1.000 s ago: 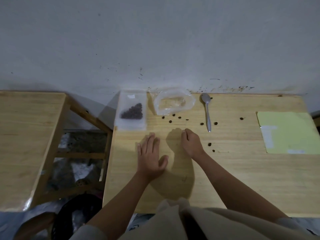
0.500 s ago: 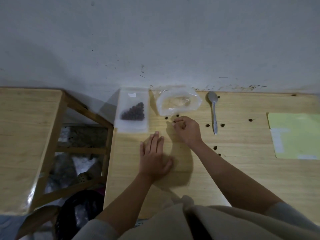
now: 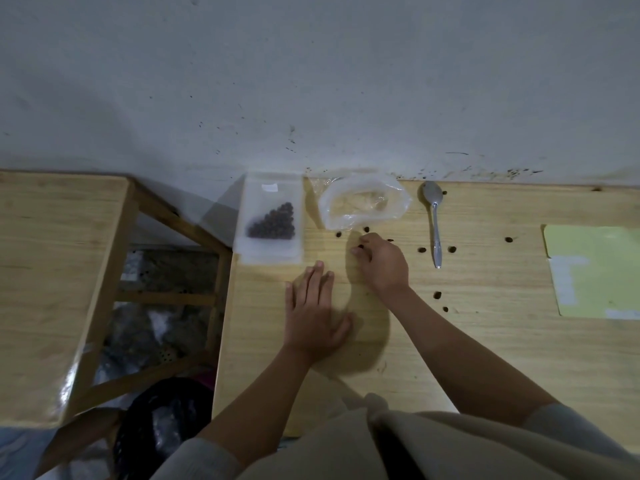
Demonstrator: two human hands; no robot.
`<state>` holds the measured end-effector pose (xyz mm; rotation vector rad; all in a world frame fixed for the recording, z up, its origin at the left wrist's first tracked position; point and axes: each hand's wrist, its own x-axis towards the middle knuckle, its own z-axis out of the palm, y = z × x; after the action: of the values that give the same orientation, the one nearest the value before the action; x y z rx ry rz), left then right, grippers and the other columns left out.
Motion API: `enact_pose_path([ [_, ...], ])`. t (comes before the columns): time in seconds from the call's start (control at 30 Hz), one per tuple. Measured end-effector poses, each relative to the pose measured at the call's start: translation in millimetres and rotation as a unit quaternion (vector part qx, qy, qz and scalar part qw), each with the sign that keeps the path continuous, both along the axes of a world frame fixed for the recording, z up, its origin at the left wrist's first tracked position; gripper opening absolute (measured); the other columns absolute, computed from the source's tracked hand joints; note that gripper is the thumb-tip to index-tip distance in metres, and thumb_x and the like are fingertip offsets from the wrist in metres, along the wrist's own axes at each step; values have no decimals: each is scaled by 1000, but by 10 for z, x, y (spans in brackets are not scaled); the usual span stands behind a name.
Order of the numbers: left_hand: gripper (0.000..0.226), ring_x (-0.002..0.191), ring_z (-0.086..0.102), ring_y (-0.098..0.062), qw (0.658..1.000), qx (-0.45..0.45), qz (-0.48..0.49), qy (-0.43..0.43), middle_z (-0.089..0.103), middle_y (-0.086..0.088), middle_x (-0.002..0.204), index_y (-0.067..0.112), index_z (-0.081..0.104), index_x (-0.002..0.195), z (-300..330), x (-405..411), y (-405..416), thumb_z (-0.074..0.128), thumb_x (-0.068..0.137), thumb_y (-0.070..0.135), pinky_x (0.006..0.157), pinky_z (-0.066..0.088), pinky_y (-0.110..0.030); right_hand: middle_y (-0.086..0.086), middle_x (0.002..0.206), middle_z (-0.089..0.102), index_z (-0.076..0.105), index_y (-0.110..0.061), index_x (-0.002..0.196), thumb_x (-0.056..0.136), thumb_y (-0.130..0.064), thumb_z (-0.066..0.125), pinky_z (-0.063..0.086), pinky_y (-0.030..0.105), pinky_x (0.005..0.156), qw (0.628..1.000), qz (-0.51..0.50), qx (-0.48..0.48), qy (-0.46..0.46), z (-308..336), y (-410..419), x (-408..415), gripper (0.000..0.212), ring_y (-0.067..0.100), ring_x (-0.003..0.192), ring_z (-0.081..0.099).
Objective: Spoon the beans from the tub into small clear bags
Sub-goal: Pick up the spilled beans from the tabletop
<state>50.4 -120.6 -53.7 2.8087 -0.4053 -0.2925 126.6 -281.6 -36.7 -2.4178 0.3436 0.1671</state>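
Beans (image 3: 421, 250) lie loose across the wooden surface (image 3: 485, 341) near the spoon (image 3: 435, 223), with more sealed in the small clear bag (image 3: 272, 220) at the left. The right hand (image 3: 381, 263) pinches one bean below the crumpled open bag (image 3: 363, 204); the left hand (image 3: 311, 306) rests flat, fingers straight. Best gather strays one by one into that open mouth, steadying the film with the flat hand.
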Motion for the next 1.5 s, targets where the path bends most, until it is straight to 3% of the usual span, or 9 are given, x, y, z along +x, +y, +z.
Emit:
enact_pose_path([
  [0.33,78,139,30,-29,1000,-1,-4,-8,32,-13,152,8,43,138,4,2,2,48,79,58,107,27,-60,4,76,57,52,-6,97,95,-26,51,37,28,57,1000,3,-22,16,69,9,-43,20,19,67,51],
  [0.47,77,140,31,-30,1000,-8,-6,-14,31,-13,153,8,43,139,-18,-8,5,47,81,58,108,24,-60,-3,64,46,41,-8,89,98,-20,43,35,14,47,976,-132,171,-35,158,16,-91,15,10,54,44],
  [0.7,78,141,28,-27,1000,-26,8,-15,29,-10,155,10,43,139,-9,-17,-6,49,76,55,110,20,-60,4,62,48,49,-13,70,92,-2,41,33,24,39,854,-280,435,60,174,19,-164,26,13,43,38],
  [0.77,78,141,28,-27,999,-27,7,-14,30,-10,154,9,44,139,-5,-16,-7,49,77,56,110,21,-60,1,55,42,49,-11,64,94,-15,49,33,24,42,877,-265,399,42,172,26,-150,31,14,46,36],
  [0.9,76,139,31,-28,1000,-19,4,-16,32,-11,153,8,45,138,-8,-11,-4,47,79,57,108,25,-61,-4,65,56,62,-9,80,88,-34,62,38,20,57,972,-177,148,-46,134,4,-92,26,9,59,50],
  [1.03,77,138,34,-31,1000,-1,-3,-15,34,-13,152,7,46,137,-10,-4,-8,46,80,59,106,28,-61,6,96,71,64,-15,116,92,-27,57,46,26,69,991,-127,34,-19,62,-40,-31,29,22,87,64],
  [1.17,78,139,30,-30,1000,5,-3,-9,31,-13,153,9,43,139,-12,4,-5,48,79,60,106,27,-61,8,96,68,64,-11,106,95,-23,50,46,30,67,995,-96,-22,-5,24,-49,23,22,26,88,63],
  [1.3,79,139,29,-30,1000,4,-2,-2,30,-12,153,9,42,139,-10,2,-9,49,79,59,106,27,-61,6,79,59,53,-5,100,96,-20,44,41,31,58,997,-69,-40,-1,44,-53,7,19,24,71,56],
  [1.5,78,138,32,-30,1000,-11,1,-12,32,-12,153,8,45,138,-25,-10,-6,48,76,56,107,24,-61,-1,61,44,41,-6,89,97,-11,37,33,16,41,978,-151,135,-43,175,-21,-124,10,11,51,41],
])
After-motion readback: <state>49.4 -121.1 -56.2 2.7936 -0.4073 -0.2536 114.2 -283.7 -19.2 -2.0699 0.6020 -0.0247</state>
